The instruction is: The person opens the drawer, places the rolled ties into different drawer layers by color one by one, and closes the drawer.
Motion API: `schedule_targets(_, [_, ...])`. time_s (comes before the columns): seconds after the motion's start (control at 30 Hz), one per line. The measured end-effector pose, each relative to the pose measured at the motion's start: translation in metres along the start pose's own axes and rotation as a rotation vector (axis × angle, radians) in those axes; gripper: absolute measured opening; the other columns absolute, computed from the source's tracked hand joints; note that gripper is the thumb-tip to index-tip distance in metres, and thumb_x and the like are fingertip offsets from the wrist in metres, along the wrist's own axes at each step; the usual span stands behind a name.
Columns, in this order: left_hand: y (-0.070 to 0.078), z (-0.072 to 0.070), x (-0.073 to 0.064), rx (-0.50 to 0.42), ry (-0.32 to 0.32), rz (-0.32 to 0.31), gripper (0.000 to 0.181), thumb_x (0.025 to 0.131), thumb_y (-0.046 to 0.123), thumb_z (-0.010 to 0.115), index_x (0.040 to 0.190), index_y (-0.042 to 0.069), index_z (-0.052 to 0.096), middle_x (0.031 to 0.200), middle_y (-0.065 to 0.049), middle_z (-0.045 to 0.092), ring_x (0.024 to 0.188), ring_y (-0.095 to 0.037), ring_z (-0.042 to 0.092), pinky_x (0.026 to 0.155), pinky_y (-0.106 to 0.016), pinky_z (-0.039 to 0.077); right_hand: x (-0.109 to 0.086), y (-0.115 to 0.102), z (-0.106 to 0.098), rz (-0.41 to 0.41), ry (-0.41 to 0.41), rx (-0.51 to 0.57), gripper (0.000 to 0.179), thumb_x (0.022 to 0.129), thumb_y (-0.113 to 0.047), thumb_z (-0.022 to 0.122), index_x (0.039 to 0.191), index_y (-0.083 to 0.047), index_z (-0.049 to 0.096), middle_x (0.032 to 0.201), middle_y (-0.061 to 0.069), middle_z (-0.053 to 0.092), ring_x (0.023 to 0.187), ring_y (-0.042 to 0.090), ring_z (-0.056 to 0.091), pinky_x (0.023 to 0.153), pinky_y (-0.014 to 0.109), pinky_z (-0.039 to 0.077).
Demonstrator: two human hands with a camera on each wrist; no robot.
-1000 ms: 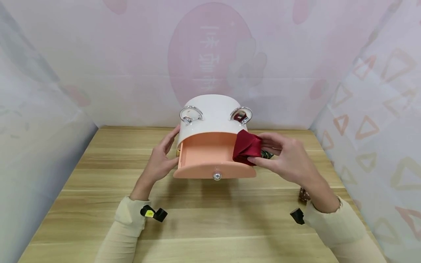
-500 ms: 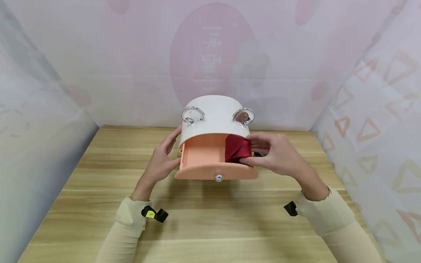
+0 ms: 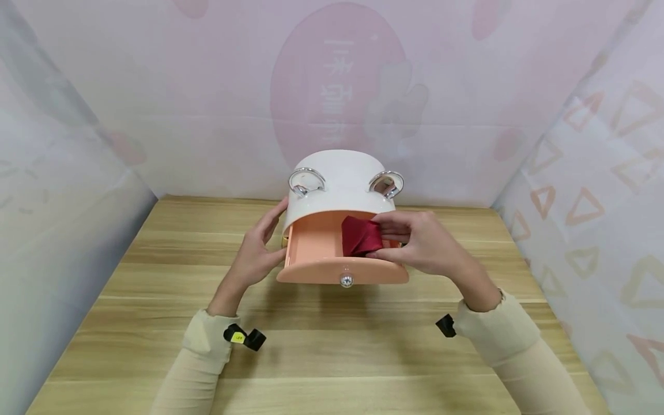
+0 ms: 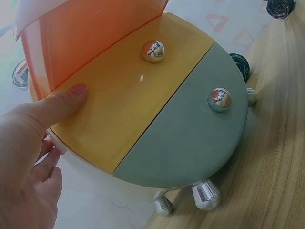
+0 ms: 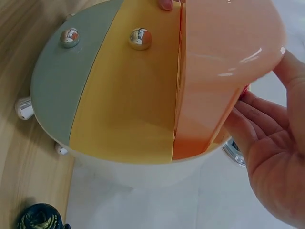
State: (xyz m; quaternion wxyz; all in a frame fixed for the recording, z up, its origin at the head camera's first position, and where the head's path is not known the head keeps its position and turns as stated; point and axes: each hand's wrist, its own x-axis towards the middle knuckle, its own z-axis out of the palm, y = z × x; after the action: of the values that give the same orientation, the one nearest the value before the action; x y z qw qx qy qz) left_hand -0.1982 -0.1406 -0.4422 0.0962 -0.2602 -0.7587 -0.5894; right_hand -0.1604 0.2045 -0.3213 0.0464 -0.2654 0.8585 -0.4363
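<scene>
"How was the right hand (image 3: 420, 242) gripping?"

"It pinched the red cloth (image 3: 361, 237) between thumb and fingers. The cloth was inside the open drawer (image 3: 311, 272), just beyond the fingertips; I couldn't tell whether it touched the bottom."

"And the left hand (image 3: 255, 251)?"

"Across from that pinch, it held the cabinet (image 3: 342, 178) by the side, thumb on the yellow panel (image 4: 119, 109)."

"What worried you?"

"A sudden release might have let the folds spring loose. Also, a wrist leaning on the drawer could have tipped the cabinet, had the left hold slackened."
</scene>
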Motion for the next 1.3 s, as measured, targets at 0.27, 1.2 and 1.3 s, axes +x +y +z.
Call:
schedule_targets(0.27, [-0.002, -0.001, 0.002, 0.013, 0.001, -0.009, 0.091, 0.089, -0.006, 0.080, 0.166, 0.016, 0.036, 0.173, -0.004, 0.034, 0.163, -0.025, 0.027, 0.134, -0.029, 0.024, 0.008, -0.001, 0.007, -0.010, -0.007, 0.003, 0.051, 0.081, -0.003, 0.090, 0.128, 0.002, 0.071, 0.121, 0.017, 0.078, 0.108, 0.029, 0.079, 0.093, 0.034, 0.066])
schedule_targets(1.2, [-0.003, -0.005, -0.001, 0.005, -0.002, -0.008, 0.093, 0.088, -0.008, 0.080, 0.166, 0.014, 0.035, 0.173, -0.007, 0.034, 0.163, -0.027, 0.026, 0.132, -0.022, 0.024, 0.020, -0.003, 0.018, -0.101, -0.024, -0.279, 0.052, 0.081, -0.027, 0.094, 0.128, -0.014, 0.076, 0.107, 0.000, 0.081, 0.094, 0.014, 0.077, 0.084, 0.027, 0.066])
schedule_targets(1.3, [-0.004, -0.006, -0.002, 0.011, -0.006, -0.010, 0.093, 0.089, -0.007, 0.080, 0.166, 0.015, 0.035, 0.173, -0.006, 0.034, 0.163, -0.026, 0.027, 0.131, -0.019, 0.024, 0.020, -0.004, 0.016, -0.111, -0.029, -0.360, 0.044, 0.081, -0.031, 0.094, 0.117, -0.015, 0.076, 0.085, -0.004, 0.072, 0.075, 0.011, 0.062, 0.066, 0.022, 0.055])
